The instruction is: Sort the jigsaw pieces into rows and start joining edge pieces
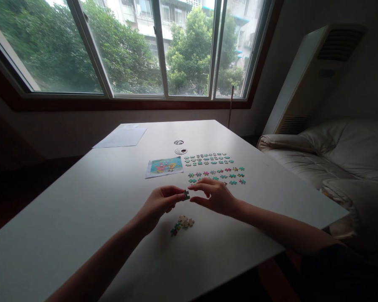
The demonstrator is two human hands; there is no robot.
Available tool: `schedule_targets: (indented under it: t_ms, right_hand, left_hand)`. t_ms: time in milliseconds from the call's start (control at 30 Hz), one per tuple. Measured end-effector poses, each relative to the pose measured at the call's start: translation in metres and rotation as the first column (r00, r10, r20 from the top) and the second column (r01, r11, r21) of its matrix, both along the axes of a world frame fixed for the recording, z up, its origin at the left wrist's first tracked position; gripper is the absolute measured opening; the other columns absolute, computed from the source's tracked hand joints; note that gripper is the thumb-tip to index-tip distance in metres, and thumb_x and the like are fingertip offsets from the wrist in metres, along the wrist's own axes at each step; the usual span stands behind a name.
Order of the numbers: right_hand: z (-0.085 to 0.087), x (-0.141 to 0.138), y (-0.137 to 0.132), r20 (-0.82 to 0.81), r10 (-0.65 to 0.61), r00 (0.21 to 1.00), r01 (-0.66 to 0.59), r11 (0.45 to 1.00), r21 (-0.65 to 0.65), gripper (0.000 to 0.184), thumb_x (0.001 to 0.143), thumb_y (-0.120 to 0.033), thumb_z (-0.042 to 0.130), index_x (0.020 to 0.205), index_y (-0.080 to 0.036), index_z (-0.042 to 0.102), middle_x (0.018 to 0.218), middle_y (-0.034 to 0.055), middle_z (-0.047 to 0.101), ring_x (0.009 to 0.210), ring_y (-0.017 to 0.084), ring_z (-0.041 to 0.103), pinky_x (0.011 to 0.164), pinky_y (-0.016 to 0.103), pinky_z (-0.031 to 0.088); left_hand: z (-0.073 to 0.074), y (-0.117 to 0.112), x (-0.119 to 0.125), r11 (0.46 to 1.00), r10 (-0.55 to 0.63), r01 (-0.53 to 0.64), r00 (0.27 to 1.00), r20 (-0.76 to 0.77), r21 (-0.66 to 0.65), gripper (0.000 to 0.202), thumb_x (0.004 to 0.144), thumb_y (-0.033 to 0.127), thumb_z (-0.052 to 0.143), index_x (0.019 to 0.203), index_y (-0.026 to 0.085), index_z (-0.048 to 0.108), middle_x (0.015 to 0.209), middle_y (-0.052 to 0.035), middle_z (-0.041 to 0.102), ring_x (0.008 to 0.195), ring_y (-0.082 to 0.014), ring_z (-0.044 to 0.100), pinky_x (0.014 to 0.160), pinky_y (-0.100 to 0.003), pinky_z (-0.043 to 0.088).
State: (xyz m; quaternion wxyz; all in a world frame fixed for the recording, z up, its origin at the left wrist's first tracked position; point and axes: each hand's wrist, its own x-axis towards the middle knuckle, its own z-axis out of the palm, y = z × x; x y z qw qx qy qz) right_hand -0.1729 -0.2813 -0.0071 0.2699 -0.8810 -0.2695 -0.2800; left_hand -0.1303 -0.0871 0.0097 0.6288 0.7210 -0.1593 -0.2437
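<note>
Between the thumb and fingers of my left hand (pixel 159 205) is a small dark green jigsaw puzzle piece (pixel 186 195), held above the white table (pixel 119 201). My right hand (pixel 214 195) is just to its right, thumb and fingers apart, with nothing seen in it. Below the hands lies a small heap of loose puzzle pieces (pixel 185 221), some pale side up, some green. Beyond my right hand, several rows of puzzle pieces (pixel 214 172) are spread out, mostly teal with some pink; my hand hides part of the nearest row. A colourful cartoon picture sheet (pixel 165 165) lies left of the rows.
Two round items (pixel 180 151) lie farther back on the table. White paper sheets (pixel 121 136) rest at the far left corner. A pale leather sofa (pixel 290 151) stands right of the table, with a tall floor unit (pixel 308 75) behind it. Windows (pixel 132 50) line the far wall.
</note>
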Motion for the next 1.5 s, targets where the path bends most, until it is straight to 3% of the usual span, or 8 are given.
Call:
schedule_targets:
  t_ms: [267,467,600,767,1000,1167,1333,1500]
  right_hand:
    - [-0.002,0.001,0.002,0.039,0.021,0.999,-0.021,1.0,-0.007,0.025,0.078,-0.038,0.056,0.094,-0.022,0.064,0.087,0.003,0.064,0.059,0.007,0.054,0.057,0.02,0.044]
    - [0.004,0.004,-0.008,0.104,0.026,0.994,-0.028,0.999,0.019,0.023,0.078,-0.035,0.057,0.095,-0.021,0.063,0.086,0.0036,0.064,0.064,0.009,0.055,0.06,0.022,0.046]
    - [0.012,0.007,-0.024,0.148,-0.065,0.987,0.044,0.989,0.143,0.024,0.078,-0.034,0.057,0.098,-0.021,0.062,0.084,0.0029,0.063,0.052,0.006,0.047,0.052,0.021,0.044]
    - [0.018,0.008,-0.036,0.159,-0.15,0.976,0.124,0.979,0.16,0.023,0.079,-0.035,0.055,0.097,-0.023,0.062,0.079,0.0012,0.062,0.051,0.006,0.046,0.053,0.021,0.044]
    - [0.017,0.007,-0.037,0.227,-0.127,0.966,0.1,0.986,0.13,0.023,0.078,-0.034,0.058,0.096,-0.022,0.063,0.08,0.0015,0.064,0.052,0.006,0.048,0.056,0.021,0.045]
    - [0.017,0.014,-0.043,0.188,-0.159,0.969,0.151,0.987,0.058,0.025,0.08,-0.037,0.054,0.098,-0.022,0.063,0.083,0.0028,0.064,0.054,0.007,0.049,0.055,0.021,0.044]
    - [0.016,0.042,-0.094,0.044,-0.303,0.952,0.305,0.951,-0.053,0.029,0.081,-0.038,0.051,0.101,-0.021,0.062,0.087,0.0034,0.062,0.05,0.006,0.047,0.053,0.021,0.041]
    - [-0.003,0.065,-0.175,-0.121,-0.537,0.835,0.519,0.841,-0.154,0.029,0.077,-0.035,0.054,0.098,-0.018,0.064,0.074,0.0035,0.062,0.056,0.011,0.052,0.061,0.024,0.041]
  left_hand:
    - [-0.001,-0.001,0.0,0.999,-0.031,0.031,0.999,-0.006,-0.016,0.025,0.066,0.032,0.067,0.079,0.011,0.063,0.055,0.0035,0.049,0.047,-0.0049,0.034,0.043,-0.019,0.024]
    - [0.002,0.004,0.003,0.99,-0.038,0.02,0.991,0.131,0.139,0.034,0.069,0.038,0.062,0.091,0.013,0.062,0.069,-0.0017,0.058,0.052,-0.0078,0.042,0.046,-0.02,0.033]
    - [0.001,0.013,0.012,0.951,-0.143,0.029,0.925,0.352,0.309,0.028,0.069,0.038,0.059,0.082,0.014,0.063,0.071,-0.003,0.062,0.061,-0.0124,0.051,0.056,-0.024,0.041]
    - [-0.002,0.019,0.016,0.866,-0.281,0.024,0.85,0.445,0.499,0.027,0.07,0.04,0.055,0.079,0.017,0.065,0.067,-0.0016,0.061,0.061,-0.0144,0.053,0.056,-0.025,0.041]
    - [-0.004,0.019,0.014,0.826,-0.387,0.053,0.777,0.496,0.562,0.024,0.073,0.036,0.051,0.08,0.017,0.064,0.065,-0.001,0.06,0.058,-0.013,0.051,0.056,-0.023,0.039]
    - [-0.008,0.018,0.012,0.819,-0.462,0.127,0.724,0.512,0.56,0.021,0.075,0.032,0.05,0.082,0.018,0.063,0.064,0.0002,0.059,0.057,-0.0112,0.049,0.054,-0.021,0.038]
    - [-0.011,0.016,0.011,0.81,-0.5,0.179,0.709,0.498,0.558,0.019,0.075,0.029,0.05,0.08,0.017,0.063,0.065,0.0,0.058,0.058,-0.0109,0.05,0.054,-0.02,0.038]
    - [-0.01,0.013,0.01,0.806,-0.502,0.184,0.717,0.484,0.563,0.017,0.074,0.028,0.051,0.078,0.017,0.064,0.065,0.0001,0.057,0.058,-0.0111,0.05,0.054,-0.02,0.039]
